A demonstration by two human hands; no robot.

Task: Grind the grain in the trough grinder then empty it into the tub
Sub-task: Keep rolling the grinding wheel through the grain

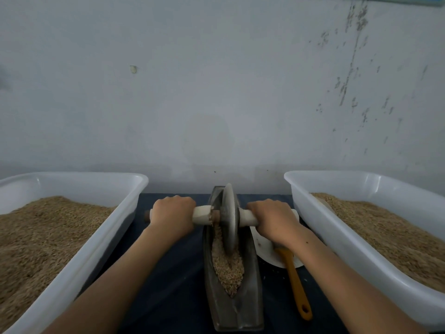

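Observation:
A dark boat-shaped trough grinder [250, 292] lies lengthwise on the dark table in the middle. Pale grain [227, 268] fills its groove. A grey stone wheel [230, 215] stands upright in the far half of the groove, on a pale wooden axle [202, 214]. My left hand [172, 215] grips the axle on the left of the wheel, and my right hand [274, 219] grips it on the right. A white tub [103, 239] of grain stands at the left and a second white tub [320, 227] of grain at the right.
A white plate [265, 251] sits right of the trough, partly under my right forearm. An orange-handled utensil [297, 288] lies across it, handle pointing toward me. A bare grey wall rises directly behind the table.

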